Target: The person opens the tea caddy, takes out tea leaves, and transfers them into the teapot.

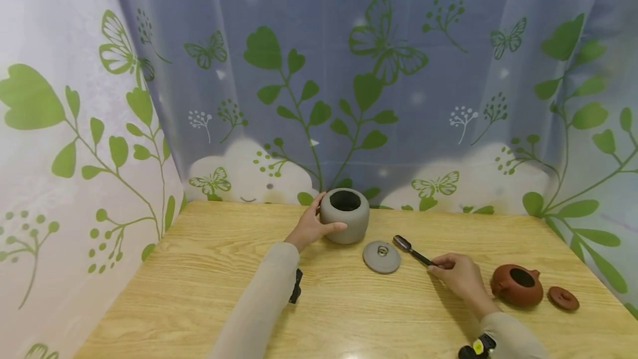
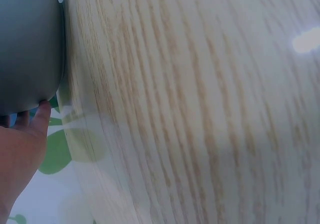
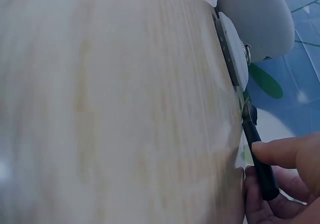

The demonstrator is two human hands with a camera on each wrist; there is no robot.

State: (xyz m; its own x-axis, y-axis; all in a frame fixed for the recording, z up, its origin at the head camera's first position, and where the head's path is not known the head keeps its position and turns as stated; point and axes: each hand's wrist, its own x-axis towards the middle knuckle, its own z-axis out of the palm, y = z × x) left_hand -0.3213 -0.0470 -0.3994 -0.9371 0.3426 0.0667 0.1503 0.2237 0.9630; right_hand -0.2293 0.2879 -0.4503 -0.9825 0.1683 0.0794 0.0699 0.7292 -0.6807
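A round grey jar (image 1: 351, 230) stands uncovered near the back of the table, its dark mouth facing up. My left hand (image 1: 310, 229) grips its left side, thumb across the front and fingers behind; in the left wrist view those fingers touch the jar (image 2: 30, 54). The jar's grey lid (image 1: 381, 263), with a ring on top, lies just in front and to the right. My right hand (image 1: 459, 275) pinches the handle end of a dark tea scoop (image 1: 402, 244), whose head points toward the lid. In the right wrist view, thumb and fingers hold the black handle (image 3: 262, 171).
A reddish-brown clay teapot (image 1: 527, 295) sits uncovered to the right of my right hand. Its small lid (image 1: 563, 299) lies beside it at the right. Behind the wooden table (image 1: 319, 309) hangs a blue curtain (image 1: 428, 126) printed with leaves and butterflies.
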